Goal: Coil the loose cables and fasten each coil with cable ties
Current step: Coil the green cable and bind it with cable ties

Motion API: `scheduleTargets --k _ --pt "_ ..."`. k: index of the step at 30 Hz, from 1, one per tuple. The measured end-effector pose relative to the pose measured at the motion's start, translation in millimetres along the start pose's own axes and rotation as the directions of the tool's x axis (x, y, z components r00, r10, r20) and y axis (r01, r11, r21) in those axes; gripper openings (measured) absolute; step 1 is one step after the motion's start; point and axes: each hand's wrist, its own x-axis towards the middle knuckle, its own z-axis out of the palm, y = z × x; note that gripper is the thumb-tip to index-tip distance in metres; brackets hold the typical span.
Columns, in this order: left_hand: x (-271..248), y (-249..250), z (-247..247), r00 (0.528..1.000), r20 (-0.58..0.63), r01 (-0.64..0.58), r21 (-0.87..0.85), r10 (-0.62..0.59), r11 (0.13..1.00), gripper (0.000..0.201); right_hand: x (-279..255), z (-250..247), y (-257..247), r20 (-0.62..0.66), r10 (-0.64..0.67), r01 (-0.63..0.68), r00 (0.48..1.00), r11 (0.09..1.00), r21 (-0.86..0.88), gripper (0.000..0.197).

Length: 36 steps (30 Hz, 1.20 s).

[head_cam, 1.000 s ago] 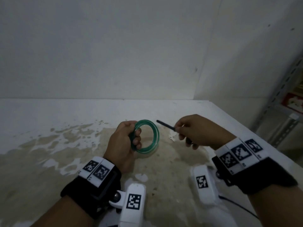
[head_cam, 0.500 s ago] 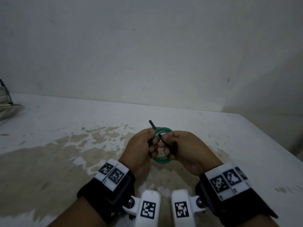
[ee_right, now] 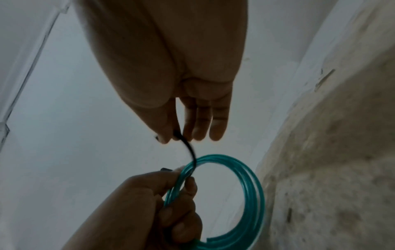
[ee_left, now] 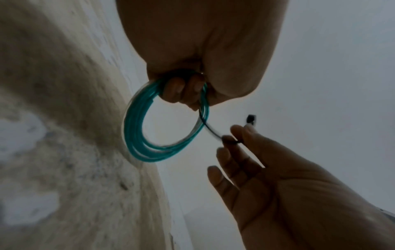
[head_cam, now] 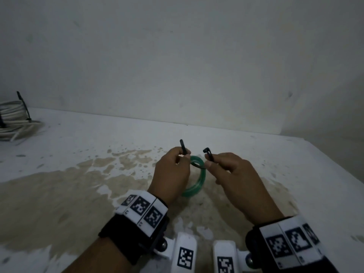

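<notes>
A green cable coil hangs above the stained table, gripped at its top by my left hand. A black cable tie passes through the coil. Its tail sticks up from my left fingers. Its head end is pinched between thumb and forefinger of my right hand, just right of the coil. The left wrist view shows the coil under my curled left fingers, with the tie running to the right hand. In the right wrist view the tie curves down across the coil.
A white cable coil bound with black ties lies at the far left of the table, near the wall. The table's right edge falls away beside my right hand. A wall stands close behind.
One second ago my right hand held the tie apart from the coil. It then met the left hand at the coil, and has now drawn back right with the tie threaded through.
</notes>
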Motion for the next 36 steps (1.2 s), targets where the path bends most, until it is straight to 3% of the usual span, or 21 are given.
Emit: scheduleTargets --k 3,7,10,14,16,21,22,25,29,31,36 --pt "-3.2 2.4 -1.4 0.997 0.029 -0.077 0.115 0.074 0.990 0.017 -0.9 0.0 0.6 -0.084 0.003 0.005 0.996 0.996 0.091 0.030" --pt "-4.6 3.6 -1.6 0.991 0.051 -0.133 0.193 0.125 0.972 0.017 -0.6 -2.1 2.2 -0.131 -0.006 0.008 0.991 1.000 0.015 0.020" --pt "-0.5 -1.7 -0.7 1.000 0.007 -0.025 0.140 0.024 0.990 0.014 -0.5 -6.3 7.9 -0.089 0.028 -0.038 0.996 0.993 -0.110 0.016" --pt "3.9 -6.1 -1.4 0.987 -0.006 0.162 -0.045 -0.163 0.986 0.016 -5.5 -6.1 9.6 0.220 0.145 -0.097 0.965 0.972 -0.214 0.033" --pt "3.7 -5.0 -1.1 0.977 0.011 0.212 -0.117 -0.212 0.970 0.019 -5.6 -3.7 10.9 0.303 0.143 -0.060 0.942 0.962 -0.268 0.043" --pt "0.8 0.1 0.9 0.958 0.103 0.285 -0.288 -0.266 0.914 0.013 -1.8 -1.7 12.6 0.198 0.031 0.022 0.980 0.966 -0.259 0.008" --pt "0.6 0.3 0.5 0.961 0.104 0.277 -0.282 -0.257 0.919 0.012 -2.8 -1.6 10.8 0.179 -0.004 0.046 0.984 0.972 -0.231 0.004" --pt "0.3 -2.1 -0.9 0.982 0.063 0.187 -0.165 -0.179 0.968 0.011 -5.9 -0.5 3.6 0.142 -0.066 0.071 0.988 0.997 -0.034 0.016" --pt "-1.7 -3.2 -2.6 0.998 0.042 0.041 0.044 -0.042 0.998 0.027 -8.5 4.0 -3.3 0.069 -0.033 0.018 0.997 0.979 0.205 0.013" --pt "-3.3 0.2 -3.8 0.998 0.047 -0.046 0.165 0.039 0.985 0.033 -7.8 4.8 -2.5 0.000 0.008 -0.007 1.000 0.954 0.298 0.023" --pt "-6.4 6.9 -5.0 0.975 0.101 -0.219 0.343 0.196 0.914 0.030 -6.0 2.3 3.1 -0.147 -0.033 0.064 0.989 0.976 0.209 0.021"
